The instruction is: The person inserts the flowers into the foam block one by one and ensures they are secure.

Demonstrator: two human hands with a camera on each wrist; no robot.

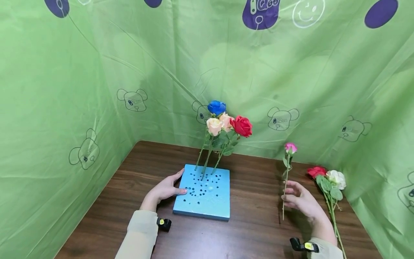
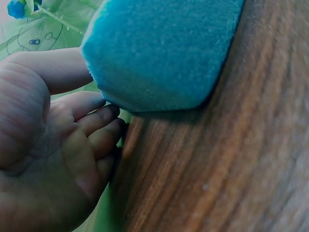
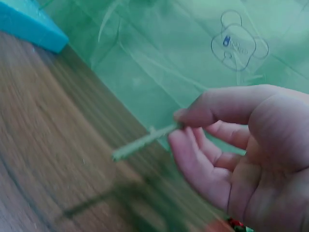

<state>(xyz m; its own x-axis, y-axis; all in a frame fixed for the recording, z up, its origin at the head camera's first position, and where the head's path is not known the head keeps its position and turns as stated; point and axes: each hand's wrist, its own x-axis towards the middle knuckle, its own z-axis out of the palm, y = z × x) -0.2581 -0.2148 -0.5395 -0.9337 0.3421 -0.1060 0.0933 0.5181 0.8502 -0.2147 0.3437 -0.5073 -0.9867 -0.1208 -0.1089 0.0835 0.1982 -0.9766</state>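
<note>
My right hand (image 1: 300,201) pinches the green stem of a pink rose (image 1: 290,148) between thumb and fingertips, bloom upward. The right wrist view shows the cut stem end (image 3: 140,145) poking out past the fingertips above the wood. A blue foam block (image 1: 207,205), pitted with many holes, lies flat on the table. My left hand (image 1: 165,189) grips its left edge, thumb on top and fingers along the side. Standing in the block's far part are a blue rose (image 1: 216,107), two pale peach roses (image 1: 214,126) and a red rose (image 1: 242,126).
On the right side of the wooden table (image 1: 255,216) lie another red rose (image 1: 316,172) and a white rose (image 1: 336,179), beside my right forearm. A green printed curtain (image 1: 181,64) stands behind the table and along both sides.
</note>
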